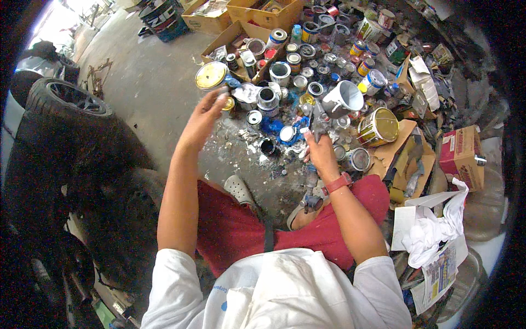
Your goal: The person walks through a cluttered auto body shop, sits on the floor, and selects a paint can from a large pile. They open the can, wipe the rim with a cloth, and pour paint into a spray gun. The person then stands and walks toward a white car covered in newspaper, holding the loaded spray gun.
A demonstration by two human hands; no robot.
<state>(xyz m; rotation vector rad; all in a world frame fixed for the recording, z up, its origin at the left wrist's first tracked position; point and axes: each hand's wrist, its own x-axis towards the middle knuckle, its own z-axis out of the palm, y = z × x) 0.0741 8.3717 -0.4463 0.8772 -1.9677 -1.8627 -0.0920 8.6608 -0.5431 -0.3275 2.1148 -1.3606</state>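
My left hand (208,114) is raised left of the clustered paint cans, its fingers bent together. A small pale grey piece shows at the fingertips; its kind is too blurred to tell. Just beyond is a round can with a yellowish lid (211,75). My right hand (322,155) is closed around a grey metal tool (320,125), shaped somewhat like a spray gun, pointing away from me. Past it a grey-white bucket (343,98) leans. Left of this hand a white round lid (287,133) lies by crumpled blue plastic (270,125).
Several paint cans and bottles crowd the floor ahead. Cardboard boxes (265,15) stand behind them. A tilted tin (378,127), cardboard scraps and a red-brown box (462,157) lie right; white cloth (433,233) is nearer. A wheel (71,98) stands left.
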